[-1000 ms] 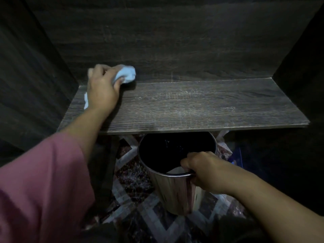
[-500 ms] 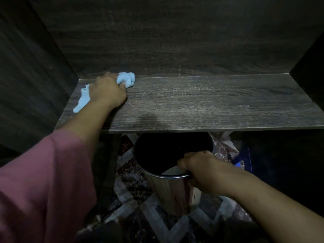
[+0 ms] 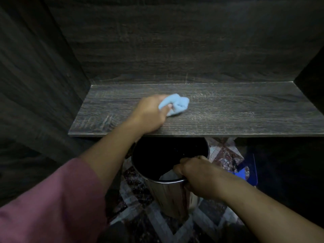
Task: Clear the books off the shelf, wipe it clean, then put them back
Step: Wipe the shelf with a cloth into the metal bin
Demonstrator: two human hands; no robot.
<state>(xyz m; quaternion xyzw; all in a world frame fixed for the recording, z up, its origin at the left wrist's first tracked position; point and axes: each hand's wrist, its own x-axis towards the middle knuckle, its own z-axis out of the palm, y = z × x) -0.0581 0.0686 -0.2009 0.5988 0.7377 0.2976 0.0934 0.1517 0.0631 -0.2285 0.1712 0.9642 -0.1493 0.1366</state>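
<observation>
The dark wood-grain shelf [image 3: 228, 109] runs across the middle of the view and carries no books. My left hand [image 3: 150, 114] grips a crumpled light blue cloth [image 3: 175, 105] and presses it onto the shelf board, left of centre. Below the shelf's front edge, my right hand [image 3: 196, 174] grips the near rim of a shiny metal bin [image 3: 166, 193] that stands on the floor. Something pale lies inside the bin by my fingers. No books show anywhere in view.
Dark wooden side panels [image 3: 40, 85] and a back panel [image 3: 175, 50] close in the shelf. A patterned tiled floor [image 3: 140, 186] lies beneath. A blue object [image 3: 245, 172] sits on the floor to the right of the bin.
My left hand has swept the cloth from the shelf's back left corner rightward and toward the front, to left of centre. My right hand has stayed on the bin's rim.
</observation>
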